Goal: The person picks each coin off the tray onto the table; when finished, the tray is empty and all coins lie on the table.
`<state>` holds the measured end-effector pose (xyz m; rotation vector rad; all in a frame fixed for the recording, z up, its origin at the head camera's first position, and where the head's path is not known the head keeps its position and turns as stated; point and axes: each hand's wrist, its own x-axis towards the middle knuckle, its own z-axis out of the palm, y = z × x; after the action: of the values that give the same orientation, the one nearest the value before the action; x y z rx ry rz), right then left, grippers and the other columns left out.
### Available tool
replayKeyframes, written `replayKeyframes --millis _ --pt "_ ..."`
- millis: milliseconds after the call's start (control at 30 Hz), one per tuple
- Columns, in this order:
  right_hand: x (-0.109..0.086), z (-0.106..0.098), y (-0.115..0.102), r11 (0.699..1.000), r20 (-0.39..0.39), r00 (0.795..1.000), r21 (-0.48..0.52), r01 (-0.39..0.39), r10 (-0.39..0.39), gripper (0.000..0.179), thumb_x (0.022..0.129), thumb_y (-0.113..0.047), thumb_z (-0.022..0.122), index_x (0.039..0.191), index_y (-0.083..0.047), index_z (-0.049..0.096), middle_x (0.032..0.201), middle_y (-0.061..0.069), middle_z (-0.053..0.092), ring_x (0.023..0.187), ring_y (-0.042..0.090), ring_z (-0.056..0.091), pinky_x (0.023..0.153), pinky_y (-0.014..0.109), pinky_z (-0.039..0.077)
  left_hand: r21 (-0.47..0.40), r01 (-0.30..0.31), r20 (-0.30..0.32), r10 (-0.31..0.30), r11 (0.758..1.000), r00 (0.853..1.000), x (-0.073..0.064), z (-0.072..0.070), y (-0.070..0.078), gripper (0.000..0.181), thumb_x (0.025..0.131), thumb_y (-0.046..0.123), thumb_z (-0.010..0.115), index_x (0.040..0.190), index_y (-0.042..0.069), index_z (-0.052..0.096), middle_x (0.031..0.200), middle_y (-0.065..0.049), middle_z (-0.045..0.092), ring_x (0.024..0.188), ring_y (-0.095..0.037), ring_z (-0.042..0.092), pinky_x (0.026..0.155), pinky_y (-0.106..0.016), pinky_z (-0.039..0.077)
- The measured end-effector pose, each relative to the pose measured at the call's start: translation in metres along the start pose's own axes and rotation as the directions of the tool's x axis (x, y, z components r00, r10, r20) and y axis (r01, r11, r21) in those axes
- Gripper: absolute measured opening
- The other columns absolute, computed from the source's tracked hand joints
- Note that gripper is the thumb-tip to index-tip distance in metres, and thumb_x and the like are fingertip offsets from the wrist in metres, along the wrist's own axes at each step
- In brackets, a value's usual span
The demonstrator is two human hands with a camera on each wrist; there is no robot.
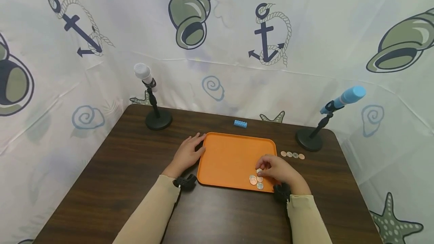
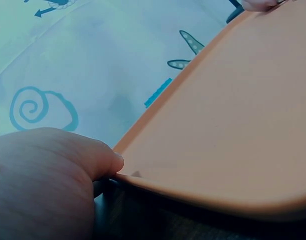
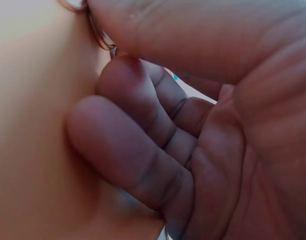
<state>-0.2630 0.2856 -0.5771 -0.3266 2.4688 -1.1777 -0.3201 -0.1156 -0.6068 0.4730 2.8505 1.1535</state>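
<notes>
An orange tray [image 1: 230, 157] lies on the dark wooden table. At its left edge rests my left hand [image 1: 185, 156], fingers extended along the far left corner; in the left wrist view the thumb [image 2: 105, 159] touches the rim. Over the tray's right part, my right hand [image 1: 280, 169] pinches a coin [image 1: 259, 171] between thumb and fingertips, low over the tray. The coin's thin edge [image 3: 99, 34] shows by the thumb in the right wrist view. Several silver and copper coins [image 1: 252, 180] lie on the tray just below that hand.
A row of several coins [image 1: 289, 154] lies on the table right of the tray. Behind the tray is a blue toy brick [image 1: 240, 124]. Two black stands hold a white microphone [image 1: 142, 71] at back left and a blue microphone [image 1: 346, 98] at back right. A patterned cloth [image 1: 234, 48] hangs behind.
</notes>
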Motion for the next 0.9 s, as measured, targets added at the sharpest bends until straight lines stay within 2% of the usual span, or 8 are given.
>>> replayKeyframes --millis 200,400,533,667,800,900 --pt "0.0 0.001 0.002 1.0 -0.015 1.0 0.013 0.018 -0.018 0.015 0.097 -0.022 0.085 0.104 -0.016 0.073 0.092 0.006 0.065 0.079 0.023 0.059 0.06 0.025 0.051 -0.001 -0.007 0.003 0.007 1.0 1.0 0.0 -0.001 0.002 0.059 0.112 0.034 0.063 0.167 0.022 0.048 0.172 -0.005 0.047 0.167 -0.029 0.033 0.139 -0.06 0.018" --pt "-0.001 0.0 0.002 1.0 -0.036 0.999 0.013 0.025 -0.025 0.014 0.1 -0.031 0.082 0.1 -0.018 0.076 0.088 0.004 0.065 0.073 0.021 0.059 0.058 0.026 0.052 0.001 -0.004 0.004 0.004 1.0 1.0 -0.001 -0.001 0.001 0.059 0.112 0.035 0.063 0.168 0.023 0.047 0.172 -0.005 0.047 0.167 -0.028 0.033 0.14 -0.059 0.018" --pt "-0.004 -0.002 0.003 0.997 -0.044 0.998 0.067 0.042 -0.039 0.015 0.101 -0.033 0.08 0.101 -0.018 0.077 0.083 0.009 0.063 0.063 0.022 0.057 0.052 0.028 0.052 0.002 -0.016 0.001 0.016 1.0 1.0 0.0 -0.002 0.001 0.059 0.112 0.034 0.063 0.168 0.022 0.047 0.172 -0.005 0.048 0.167 -0.028 0.034 0.14 -0.058 0.018" --pt "-0.007 -0.006 0.008 0.985 -0.047 0.997 0.155 0.075 -0.068 0.016 0.103 -0.032 0.077 0.108 -0.017 0.078 0.091 0.015 0.069 0.071 0.026 0.063 0.06 0.029 0.058 -0.007 -0.021 0.001 0.021 1.0 1.0 0.0 -0.002 0.001 0.059 0.112 0.034 0.063 0.167 0.021 0.047 0.172 -0.006 0.048 0.167 -0.028 0.034 0.14 -0.059 0.018" --pt "-0.01 -0.011 0.021 0.952 -0.056 0.992 0.279 0.124 -0.113 0.02 0.107 -0.028 0.072 0.116 -0.011 0.075 0.099 0.017 0.073 0.075 0.027 0.066 0.066 0.029 0.063 0.0 -0.015 0.002 0.015 1.0 1.0 -0.001 -0.001 -0.001 0.059 0.112 0.035 0.063 0.168 0.023 0.047 0.172 -0.003 0.047 0.167 -0.027 0.033 0.14 -0.058 0.018" --pt "-0.014 -0.017 0.034 0.892 -0.091 0.982 0.41 0.191 -0.168 0.02 0.11 -0.018 0.067 0.119 0.0 0.068 0.098 0.016 0.07 0.072 0.024 0.065 0.063 0.028 0.064 -0.001 -0.008 0.002 0.008 1.0 1.0 0.0 0.0 -0.002 0.059 0.112 0.036 0.063 0.168 0.025 0.046 0.173 -0.002 0.047 0.168 -0.027 0.032 0.14 -0.059 0.018"
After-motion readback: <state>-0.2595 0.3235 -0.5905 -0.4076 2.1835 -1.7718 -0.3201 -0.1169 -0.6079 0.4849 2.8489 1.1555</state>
